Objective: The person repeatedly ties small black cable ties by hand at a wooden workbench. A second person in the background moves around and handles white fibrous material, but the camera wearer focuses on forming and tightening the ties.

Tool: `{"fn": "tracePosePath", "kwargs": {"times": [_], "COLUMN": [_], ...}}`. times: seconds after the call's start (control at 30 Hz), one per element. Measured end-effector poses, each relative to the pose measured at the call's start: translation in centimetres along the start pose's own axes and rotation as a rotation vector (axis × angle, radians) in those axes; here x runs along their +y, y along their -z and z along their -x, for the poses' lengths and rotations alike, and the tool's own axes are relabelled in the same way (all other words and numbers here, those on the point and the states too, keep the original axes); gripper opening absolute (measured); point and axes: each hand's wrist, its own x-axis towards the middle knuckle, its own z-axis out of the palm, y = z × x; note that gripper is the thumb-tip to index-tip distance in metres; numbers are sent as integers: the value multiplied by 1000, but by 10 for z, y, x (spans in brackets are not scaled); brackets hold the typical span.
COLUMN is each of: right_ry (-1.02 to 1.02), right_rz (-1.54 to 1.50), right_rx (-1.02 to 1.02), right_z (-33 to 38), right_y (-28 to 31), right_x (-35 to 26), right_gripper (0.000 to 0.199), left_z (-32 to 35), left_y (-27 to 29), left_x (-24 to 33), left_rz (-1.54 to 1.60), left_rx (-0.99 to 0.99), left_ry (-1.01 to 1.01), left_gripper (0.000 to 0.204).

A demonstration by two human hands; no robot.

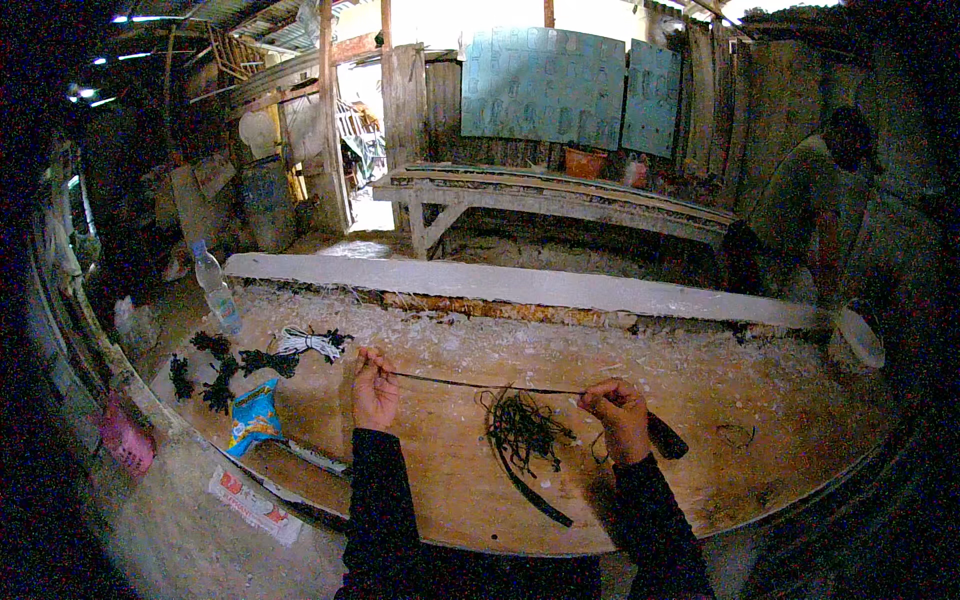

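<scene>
While both forearms in dark sleeves come up from the lower edge, the left hand (375, 392) is pinched shut on one end of a thin dark strand (480, 385), thumb and fingers closed on it, palm side turned toward the bench. Right hand (620, 412) is closed too, gripping the strand's other end; a dark handle (665, 436) sticks out of the same fist toward the right, can't tell what tool it belongs to. Strand runs taut and nearly level between the two hands, just above the wooden workbench (760, 440).

Below the strand, between the hands, lies a loose tangle of dark strands (522, 430) on the bench, with a longer dark curved strip (525, 490) trailing from it toward the near edge.

Left of the left hand, well apart: several small dark bundles (215, 370) scattered on the bench, a white coil of cord (305, 343) just beside them, a blue snack packet (255, 415) near the bench edge, and a clear plastic bottle (215, 290) standing upright at the far left corner. Bench top is littered with pale shavings. A long pale plank (520, 285) lies along the far side of the bench.

Far right, another person (815, 205) stands bent over, face not clear. A white bowl (860, 335) sits at the right end of the bench. Second table (560, 195) stands behind, in front of a board wall.
</scene>
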Motion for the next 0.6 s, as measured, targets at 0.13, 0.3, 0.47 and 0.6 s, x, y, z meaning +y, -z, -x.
{"fn": "tracePosePath", "kwargs": {"times": [0.13,0.3,0.47,0.6], "right_ry": [31,69,75,-3], "right_rz": [61,82,179,220], "right_rx": [32,78,-79,-319], "right_z": [1,1,2,6], "right_y": [-2,-3,-1,1], "right_x": [-3,-3,-4,-12], "right_gripper": [5,5,3,6], "left_z": [1,5,10,14], "left_y": [-4,-11,-17,-34], "left_x": [-1,-4,1,-18], "left_rz": [-21,-13,30,-230], "left_rx": [81,100,-104,40], "left_ry": [-23,8,217,174], "left_gripper": [23,23,19,18]}}
